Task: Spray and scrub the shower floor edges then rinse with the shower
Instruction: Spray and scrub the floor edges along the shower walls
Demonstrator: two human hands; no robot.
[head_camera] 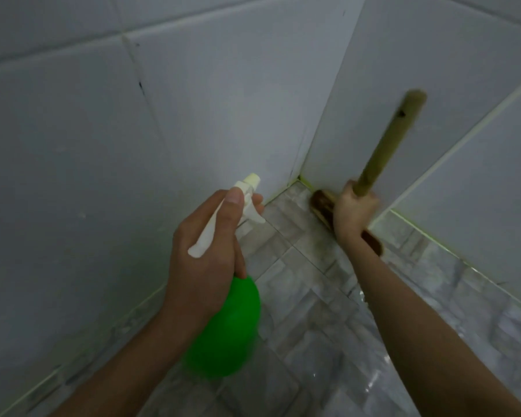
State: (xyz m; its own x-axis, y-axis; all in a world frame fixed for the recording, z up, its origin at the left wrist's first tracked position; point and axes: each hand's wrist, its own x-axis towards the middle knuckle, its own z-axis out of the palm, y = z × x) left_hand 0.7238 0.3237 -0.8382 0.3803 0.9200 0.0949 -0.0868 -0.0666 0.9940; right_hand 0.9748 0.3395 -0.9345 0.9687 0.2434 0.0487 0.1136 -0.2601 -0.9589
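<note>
From the head camera, the left hand (206, 251) was wrapped around the neck of a green spray bottle (227, 329), its thumb lying along the top of the white trigger head (238, 203) and a fingertip showing by the trigger; the nozzle pointed away from the person toward the corner of the shower floor (307, 311); the bottle's round green body hung below the hand, over the grey tiles. To the right of it, the right hand (354, 210) was closed in a fist around a pale wooden handle (388, 139), which rose up and away from the hand against the white wall tiles (451, 182); the brown brush head (322, 206) sat just beyond and under that hand, pressed along the floor edge where the right wall met the tiles, close to the corner; the handle's top end looked blurred, so its exact shape was hard to tell; the two hands were apart, the floor tiles between them glossy, perhaps wet.
</note>
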